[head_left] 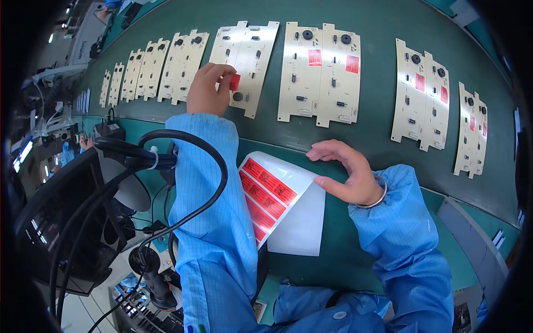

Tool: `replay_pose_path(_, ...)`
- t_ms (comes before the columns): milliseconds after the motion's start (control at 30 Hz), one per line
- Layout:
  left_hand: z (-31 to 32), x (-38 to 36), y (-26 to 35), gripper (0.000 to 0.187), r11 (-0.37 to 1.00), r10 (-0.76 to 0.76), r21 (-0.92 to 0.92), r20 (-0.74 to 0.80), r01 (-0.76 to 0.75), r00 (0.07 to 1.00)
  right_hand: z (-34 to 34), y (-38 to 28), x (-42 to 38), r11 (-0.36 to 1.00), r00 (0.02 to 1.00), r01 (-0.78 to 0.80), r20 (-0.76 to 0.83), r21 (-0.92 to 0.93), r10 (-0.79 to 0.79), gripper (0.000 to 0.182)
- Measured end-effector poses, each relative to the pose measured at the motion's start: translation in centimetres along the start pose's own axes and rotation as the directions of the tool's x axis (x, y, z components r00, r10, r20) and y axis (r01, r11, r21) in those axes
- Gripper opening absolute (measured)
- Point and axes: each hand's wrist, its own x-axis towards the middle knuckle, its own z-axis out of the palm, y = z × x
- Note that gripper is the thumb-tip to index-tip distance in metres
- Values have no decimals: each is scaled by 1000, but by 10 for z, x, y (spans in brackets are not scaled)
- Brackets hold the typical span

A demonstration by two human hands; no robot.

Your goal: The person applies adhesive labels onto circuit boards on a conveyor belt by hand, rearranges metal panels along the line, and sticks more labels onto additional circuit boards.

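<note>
My left hand [210, 91] pinches a small red label [235, 82] between thumb and fingertips. It is over the lower left part of a cream circuit board pair [244, 55], close to a round black component. My right hand [350, 173] is open, its thumb and fingers apart. The thumb tip is right at the edge of a white label sheet [300, 222], which is bent over on itself. Rows of red printed labels [266, 194] show on its upturned face, partly hidden by my left sleeve.
Boards with red labels [338, 72] stand to the right, and more labelled boards [421, 94] lie farther along. Several boards without visible red labels [183, 66] line the left. A black cable [222, 183] loops over my left sleeve, near a monitor [66, 222] and a handheld scanner [161, 288].
</note>
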Motion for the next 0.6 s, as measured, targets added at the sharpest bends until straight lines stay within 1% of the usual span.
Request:
replay_pose_path(67,6,4,-9,11,999,6,-51,6,-6,1000,0,0,1,1000,1000,8,1,11,-8,45)
replay_pose_path(167,12,7,-14,14,970,-81,-229,-1,78,997,1,-1,2,1000,1000,8,3,24,-8,45)
replay_pose_path(267,17,12,-17,21,941,-178,-299,-43,157,983,2,0,3,999,1000,18,7,28,-18,45)
replay_pose_path(367,23,15,-31,28,953,-123,-278,0,118,992,3,0,4,999,999,29,12,25,-29,45)
replay_pose_path(467,23,15,-29,33,952,-139,-271,24,140,990,4,0,5,999,999,31,16,9,-31,45)
replay_pose_path(567,21,15,-24,32,919,-227,-319,54,232,972,5,0,6,999,999,39,18,0,-39,45)
replay_pose_path(600,22,15,-26,32,926,-207,-311,49,212,977,5,0,6,999,999,44,19,-1,-44,45)
